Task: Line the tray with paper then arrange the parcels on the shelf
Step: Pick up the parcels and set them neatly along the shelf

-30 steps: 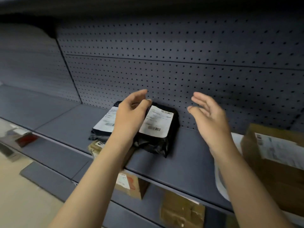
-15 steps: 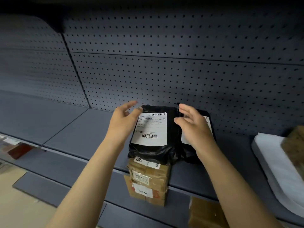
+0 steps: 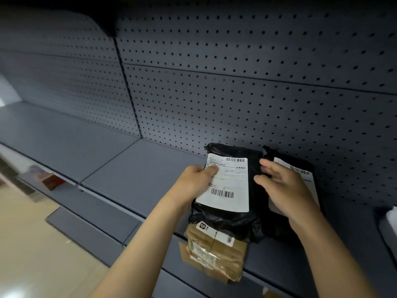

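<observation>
Right of centre in the frame, two black parcels stand side by side on the grey shelf (image 3: 129,168), leaning back against the pegboard wall (image 3: 236,93). The left hand (image 3: 194,182) grips the left edge of the nearer black parcel (image 3: 227,220), thumb pressed on its white label (image 3: 227,183); the other fingers are hidden behind it. The right hand (image 3: 283,188) is open with fingers spread, hovering in front of the second black parcel (image 3: 309,168) at the seam between the two; whether it touches either cannot be told. Below the shelf edge, lower centre, brown taped boxes (image 3: 217,252) sit stacked.
</observation>
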Demonstrator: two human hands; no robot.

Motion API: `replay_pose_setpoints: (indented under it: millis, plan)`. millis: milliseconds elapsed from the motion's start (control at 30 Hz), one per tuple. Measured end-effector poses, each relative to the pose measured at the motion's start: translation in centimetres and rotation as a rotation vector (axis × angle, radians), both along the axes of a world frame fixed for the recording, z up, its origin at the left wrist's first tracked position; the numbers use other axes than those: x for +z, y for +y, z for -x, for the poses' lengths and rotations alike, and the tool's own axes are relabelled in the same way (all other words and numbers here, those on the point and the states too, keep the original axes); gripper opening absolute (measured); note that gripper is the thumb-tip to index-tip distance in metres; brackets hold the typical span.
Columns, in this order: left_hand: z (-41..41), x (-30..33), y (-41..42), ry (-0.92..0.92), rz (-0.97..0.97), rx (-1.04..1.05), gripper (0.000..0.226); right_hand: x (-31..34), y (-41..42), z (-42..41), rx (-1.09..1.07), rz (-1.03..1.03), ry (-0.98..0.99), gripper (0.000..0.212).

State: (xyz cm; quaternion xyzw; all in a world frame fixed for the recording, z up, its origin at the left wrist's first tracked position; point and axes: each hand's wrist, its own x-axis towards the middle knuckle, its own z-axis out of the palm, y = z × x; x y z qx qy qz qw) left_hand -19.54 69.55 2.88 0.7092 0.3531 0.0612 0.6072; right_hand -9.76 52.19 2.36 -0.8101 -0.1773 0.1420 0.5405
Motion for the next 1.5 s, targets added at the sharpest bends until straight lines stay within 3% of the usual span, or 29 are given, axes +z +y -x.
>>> replay_pose_setpoints:
  millis: [300,633,1100,1500]
  plan:
    - [0.6,4.8,4.6,-0.126,0.022,0.010,0.034,5.2,3.4,0.7,0.036,-0.075,-0.075,0.050]
    - [4.7,6.5,17.6,-0.216,0.011,-0.015,0.034,7.1,15.8,4.0,0.063,-0.102,-0.142,0.057]
    - [11.8,4.6,38.8,-0.178,-0.049,0.021,0.041,2.9,38.4,12.1,-0.017,-0.161,-0.017,0.054]
    - [14.4,0.9,50.7,-0.016,0.037,-0.022,0.033,-2.1,50.2,14.3,0.074,-0.116,0.101,0.054]
